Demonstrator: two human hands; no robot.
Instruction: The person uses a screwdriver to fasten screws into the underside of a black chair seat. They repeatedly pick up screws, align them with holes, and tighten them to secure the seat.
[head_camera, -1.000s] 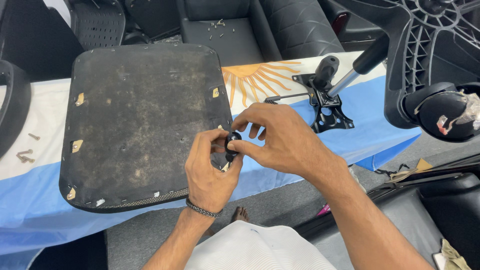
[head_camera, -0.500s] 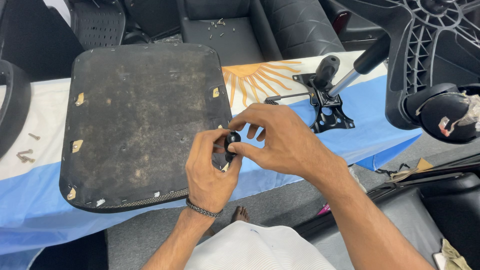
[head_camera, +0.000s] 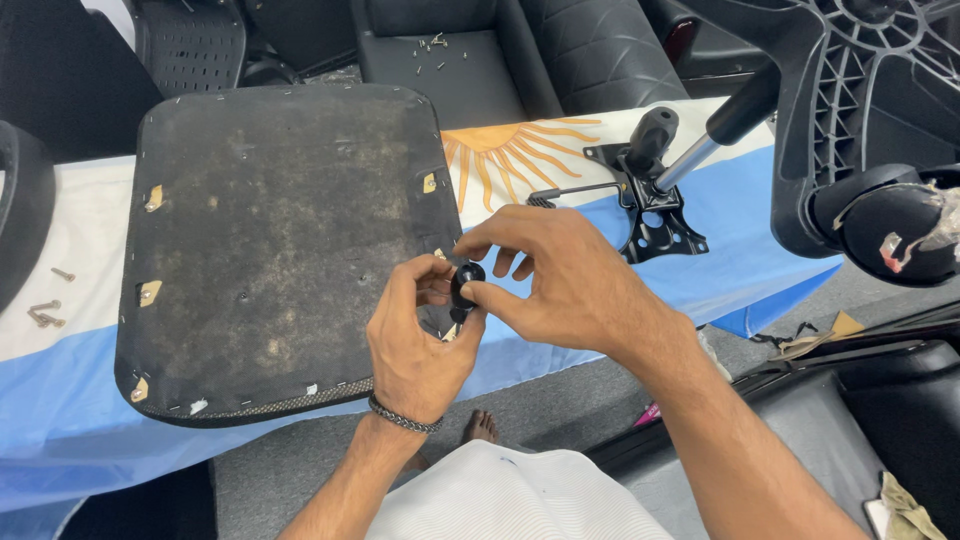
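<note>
A: What's nearest?

B: The left hand (head_camera: 415, 345) and right hand (head_camera: 560, 285) meet just above the bench edge, each grip pinched on a small round black plastic knob (head_camera: 466, 281), held over the near right corner of the upturned, worn black seat pad (head_camera: 280, 240)

A: And the step?

B: Seemingly working the knob by fingertips; next likely calls for steady twisting

A: Farther off?

B: A black metal chair mechanism plate (head_camera: 655, 215) on the blue-and-white cloth-covered bench (head_camera: 60, 430), then the black plastic chair base (head_camera: 850, 120)
</note>
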